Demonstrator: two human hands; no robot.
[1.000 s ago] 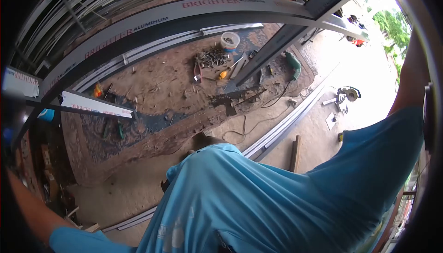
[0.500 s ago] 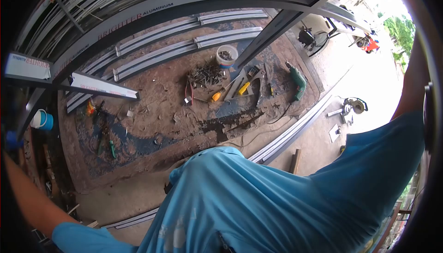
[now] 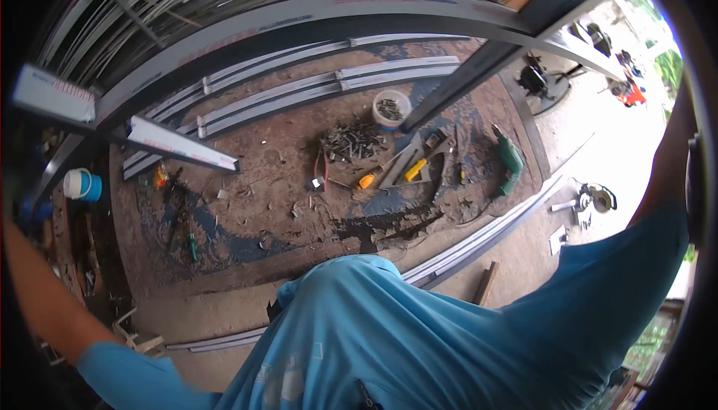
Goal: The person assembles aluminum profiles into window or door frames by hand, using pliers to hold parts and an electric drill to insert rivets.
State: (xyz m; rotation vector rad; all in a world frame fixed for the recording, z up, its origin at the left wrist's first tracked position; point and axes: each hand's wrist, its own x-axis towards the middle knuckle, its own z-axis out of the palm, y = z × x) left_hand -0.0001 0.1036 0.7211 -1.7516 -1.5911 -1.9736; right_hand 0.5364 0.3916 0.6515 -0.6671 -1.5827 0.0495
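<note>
Both my arms reach out toward the sides of the head view, and neither hand shows. My left forearm (image 3: 48, 301) runs off the left edge, and my right forearm (image 3: 662, 170) goes up the right edge. A dark aluminium frame (image 3: 299, 27), with printed film on its bars, spans the upper view in front of me. One end bar (image 3: 183, 144) points down over the worktable, and another dark bar (image 3: 467, 84) slants down at the right. Whether my hands touch the frame is hidden.
The worn worktable (image 3: 247, 208) bears aluminium strips (image 3: 284, 96), a pile of screws (image 3: 351, 141), a white tub (image 3: 390, 108), a yellow-handled screwdriver (image 3: 415, 170) and a green drill (image 3: 509, 159). A circular saw (image 3: 594, 199) and long profiles (image 3: 479, 238) lie on the floor at right.
The view has shifted, so the table, tools and frame appear lower and further right. The frame's lettering is now blurred. My arms stay stretched to the sides.
</note>
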